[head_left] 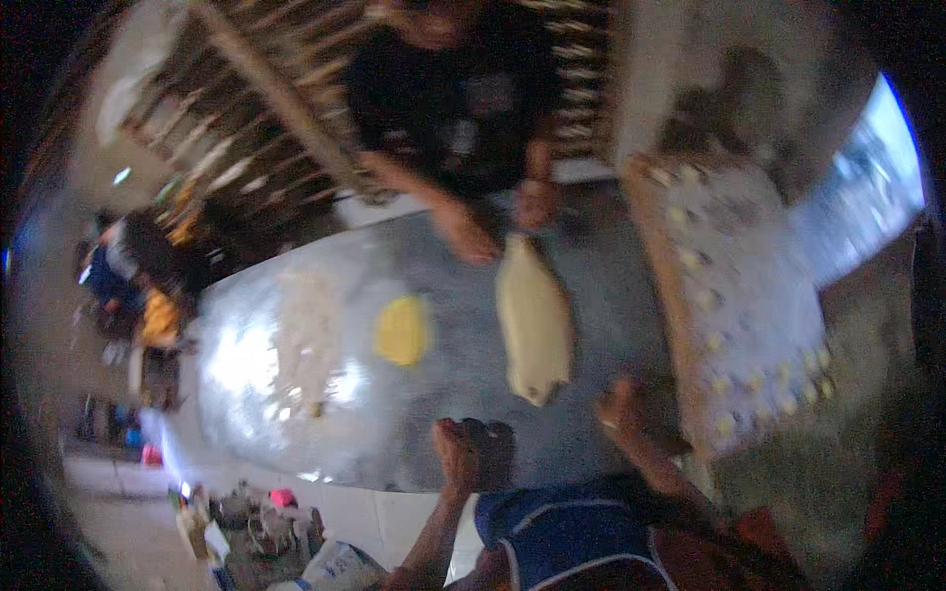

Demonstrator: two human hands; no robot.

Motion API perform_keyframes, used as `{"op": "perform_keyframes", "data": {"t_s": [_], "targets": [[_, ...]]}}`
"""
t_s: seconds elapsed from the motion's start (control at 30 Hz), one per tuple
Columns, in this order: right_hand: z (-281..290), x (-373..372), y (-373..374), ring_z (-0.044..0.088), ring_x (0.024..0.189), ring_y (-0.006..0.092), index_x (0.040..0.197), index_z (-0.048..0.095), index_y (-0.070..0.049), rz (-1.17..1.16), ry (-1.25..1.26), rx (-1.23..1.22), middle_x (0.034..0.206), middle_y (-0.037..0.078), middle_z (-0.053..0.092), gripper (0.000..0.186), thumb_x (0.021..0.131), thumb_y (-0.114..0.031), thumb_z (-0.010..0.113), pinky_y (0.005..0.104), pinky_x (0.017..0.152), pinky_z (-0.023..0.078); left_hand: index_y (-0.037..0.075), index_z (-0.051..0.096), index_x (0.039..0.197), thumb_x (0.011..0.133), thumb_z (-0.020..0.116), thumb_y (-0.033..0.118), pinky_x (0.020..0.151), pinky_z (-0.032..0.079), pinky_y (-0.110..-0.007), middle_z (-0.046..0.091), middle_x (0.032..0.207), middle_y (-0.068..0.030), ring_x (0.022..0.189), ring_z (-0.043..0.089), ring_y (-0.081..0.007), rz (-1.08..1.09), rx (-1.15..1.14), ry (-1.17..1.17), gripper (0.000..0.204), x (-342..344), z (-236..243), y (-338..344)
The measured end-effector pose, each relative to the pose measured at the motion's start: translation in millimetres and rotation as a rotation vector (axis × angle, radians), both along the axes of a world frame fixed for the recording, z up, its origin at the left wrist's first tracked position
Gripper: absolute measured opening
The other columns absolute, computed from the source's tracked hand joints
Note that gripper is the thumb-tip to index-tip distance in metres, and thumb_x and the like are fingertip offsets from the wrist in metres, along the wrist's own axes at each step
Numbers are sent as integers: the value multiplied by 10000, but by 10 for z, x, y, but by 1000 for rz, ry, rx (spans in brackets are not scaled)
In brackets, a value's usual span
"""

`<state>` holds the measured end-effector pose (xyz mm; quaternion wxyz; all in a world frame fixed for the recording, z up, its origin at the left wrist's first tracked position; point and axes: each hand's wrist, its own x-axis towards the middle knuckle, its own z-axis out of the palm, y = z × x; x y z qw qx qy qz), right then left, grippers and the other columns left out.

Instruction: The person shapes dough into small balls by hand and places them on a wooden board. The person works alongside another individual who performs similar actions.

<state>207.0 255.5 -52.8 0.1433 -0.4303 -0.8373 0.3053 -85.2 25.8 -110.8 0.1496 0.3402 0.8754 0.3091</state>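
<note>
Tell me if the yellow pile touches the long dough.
Apart: the head view shows grey tabletop plainly between the yellow pile and the long dough.

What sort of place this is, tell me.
Likely a simple bakery or dough workshop: a long dough-like sheet lies on a shiny table, near a board lined with small pale pieces.

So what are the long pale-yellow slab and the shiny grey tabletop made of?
The long pale-yellow slab looks like soft, matte dough, judging by its uneven, rounded outline. The shiny grey tabletop seems sheet metal, given its bright glare, though polished stone is possible; blur hides texture.
</note>
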Motion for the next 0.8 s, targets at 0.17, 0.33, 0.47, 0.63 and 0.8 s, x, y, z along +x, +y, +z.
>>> {"op": "perform_keyframes", "data": {"t_s": [0.17, 0.33, 0.47, 0.63, 0.8], "targets": [[325, 182, -155, 619, 996, 353, 1100, 653, -5, 348, -291, 225, 1070, 178, 647, 318, 870, -225, 662, 467, 866, 525, 33, 609, 1072, 768, 739, 138, 888, 463, -519, 604, 1044, -186, 1003, 581, -400, -378, 61, 208, 347, -227, -116, -503], [81, 389, -321, 546, 1109, 350, 1182, 620, -19, 192, -126, 364, 1158, 134, 576, 303, 924, -170, 573, 444, 963, 472, 57, 659, 1071, 743, 728, 38, 921, 508, -509, 595, 1094, -190, 1057, 593, -395, -965, -265, 62, 336, -139, 1529, 572], [70, 711, -262, 542, 1161, 347, 1229, 604, -13, 241, 49, 11, 1209, 149, 562, 365, 892, -150, 631, 454, 953, 484, 54, 694, 1054, 736, 717, 8, 980, 493, -464, 631, 1119, -183, 1131, 596, -386, -993, 138, 14, 322, 949, 2227, 2234], [1593, 1147, 587, 638, 1058, 308, 1270, 586, -14, -352, 442, 183, 1176, 156, 640, 518, 832, -170, 815, 456, 919, 499, 108, 412, 1508, 795, 713, -34, 972, 502, -437, 612, 1191, -164, 1114, 615, -356, -1116, 498, -285, 787, 2355, 2250, 4046], [1398, 1447, 1393, 607, 1081, 273, 1499, 363, -10, -559, 268, 473, 1144, 121, 654, 909, 777, -226, 871, 495, 953, 449, 70, 338, 1532, 842, 671, 39, 1015, 464, -463, 637, 1218, -160, 1177, 592, -361, -1205, 356, 176, 767, 2714, 1438, 4756]]}}
